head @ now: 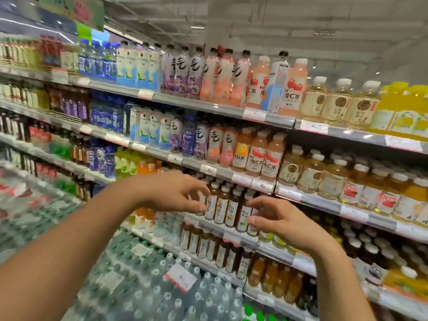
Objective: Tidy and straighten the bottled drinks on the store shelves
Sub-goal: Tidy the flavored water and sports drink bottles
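A row of brown tea bottles (pixel 221 206) with white caps and pale labels stands on a middle shelf (pixel 240 236). My left hand (pixel 171 193) hovers at the row's left end, fingers spread and curled, holding nothing. My right hand (pixel 275 220) reaches in at the row's right end, fingers apart, its fingertips close to the rightmost brown bottle (pixel 243 216); I cannot tell whether they touch. My right hand hides part of the bottles behind it.
Shelves above hold pink and orange vitamin drinks (pixel 261 156), pale tea bottles (pixel 310 172) and white-labelled soda bottles (pixel 215 144). Stacked packs of water bottles (pixel 162 286) fill the floor area at lower left. More brown bottles (pixel 208 246) stand one shelf down.
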Demonstrator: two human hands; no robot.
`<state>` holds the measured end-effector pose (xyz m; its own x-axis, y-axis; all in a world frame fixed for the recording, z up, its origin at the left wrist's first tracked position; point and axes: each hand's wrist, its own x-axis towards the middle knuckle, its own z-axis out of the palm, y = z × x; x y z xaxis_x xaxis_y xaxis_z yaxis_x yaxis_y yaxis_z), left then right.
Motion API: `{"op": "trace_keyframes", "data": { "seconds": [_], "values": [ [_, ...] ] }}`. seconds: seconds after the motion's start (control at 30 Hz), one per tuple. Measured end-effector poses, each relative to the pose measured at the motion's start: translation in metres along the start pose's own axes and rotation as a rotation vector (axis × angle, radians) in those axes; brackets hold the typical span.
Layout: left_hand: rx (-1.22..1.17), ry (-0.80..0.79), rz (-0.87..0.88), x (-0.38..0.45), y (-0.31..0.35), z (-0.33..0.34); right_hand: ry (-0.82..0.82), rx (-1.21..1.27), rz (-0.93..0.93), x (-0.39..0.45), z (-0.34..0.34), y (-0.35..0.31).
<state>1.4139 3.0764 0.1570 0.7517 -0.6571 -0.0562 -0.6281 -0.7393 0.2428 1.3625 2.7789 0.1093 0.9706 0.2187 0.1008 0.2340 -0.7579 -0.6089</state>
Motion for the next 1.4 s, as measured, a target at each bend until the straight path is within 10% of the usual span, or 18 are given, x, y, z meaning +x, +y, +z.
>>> {"op": "trace_keyframes", "data": {
  "seconds": [0.8,1.4],
  "values": [
    [-0.065,-0.044,-0.183,0.06,-0.097,-0.049,0.1,-0.065,-0.003,0.127,0.045,0.049],
    [0.029,0.765,0.273,0.258,-0.129,-0.1,0.682,-0.222,-0.218,0.219,-0.127,-0.025]
  ]
}}
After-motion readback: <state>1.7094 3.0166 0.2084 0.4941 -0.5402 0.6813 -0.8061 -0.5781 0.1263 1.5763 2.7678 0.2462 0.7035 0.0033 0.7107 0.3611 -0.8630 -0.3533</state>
